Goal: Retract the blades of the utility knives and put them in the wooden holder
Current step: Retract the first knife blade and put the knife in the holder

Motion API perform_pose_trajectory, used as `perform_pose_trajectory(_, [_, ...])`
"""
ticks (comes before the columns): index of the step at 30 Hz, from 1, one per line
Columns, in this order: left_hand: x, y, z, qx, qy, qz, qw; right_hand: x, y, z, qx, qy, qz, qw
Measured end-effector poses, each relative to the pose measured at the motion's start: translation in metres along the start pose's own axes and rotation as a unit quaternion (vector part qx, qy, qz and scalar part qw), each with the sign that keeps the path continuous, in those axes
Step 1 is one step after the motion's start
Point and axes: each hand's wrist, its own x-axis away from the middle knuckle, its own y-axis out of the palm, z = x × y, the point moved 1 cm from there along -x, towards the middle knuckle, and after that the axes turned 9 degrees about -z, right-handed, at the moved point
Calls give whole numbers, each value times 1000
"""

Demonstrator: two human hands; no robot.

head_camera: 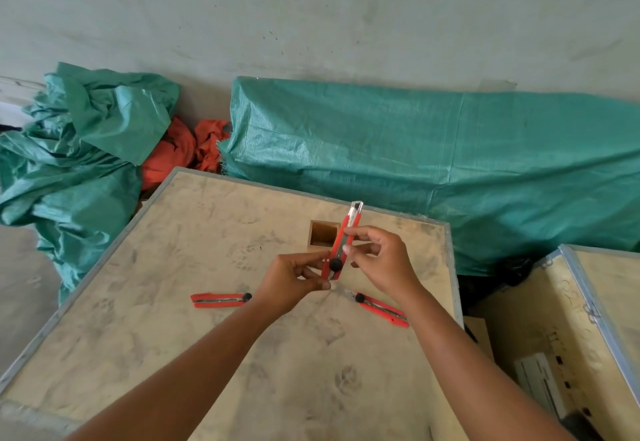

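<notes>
While both hands meet above the middle of the tabletop (145, 336), a red utility knife (341, 243) stands nearly upright between them, its metal tip pointing up and away. The left hand (294, 284) pinches the lower end of the knife with its fingertips, and the right hand (381, 260) grips the body higher up, thumb and forefinger closed on the red casing just above the black locking knob (335, 264). Whether a blade sticks out past the metal tip I cannot tell.

Just behind the held knife sits the wooden holder (323, 234), a small square box with its open top showing a dark inside. Two more red knives lie flat on the dusty plywood: one knife on the left (220, 300), lying crosswise with its black knob toward the left wrist, and another knife on the right (382, 309), angled and partly hidden under the right wrist. Both rest apart from the holder.

Beyond the far edge, green tarpaulin (433, 149) covers something long against the wall, with orange cloth (183, 149) bunched beside it.
</notes>
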Motion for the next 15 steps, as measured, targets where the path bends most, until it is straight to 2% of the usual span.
perform_pose_trajectory(5, [-66,-19,-11,-11,-1,13,1000,-63,-4,17,-20,11,32,999])
perform_pose_trajectory(9, [-106,-23,-34,-22,-11,26,999,-97,7,42,17,10,87,996])
perform_pose_trajectory(12, [-128,-19,-52,-107,-82,56,989,-110,19,58,83,10,109,990])
perform_pose_trajectory(15, [-143,-10,-68,-137,-154,27,978,-116,30,72,120,25,101,987])
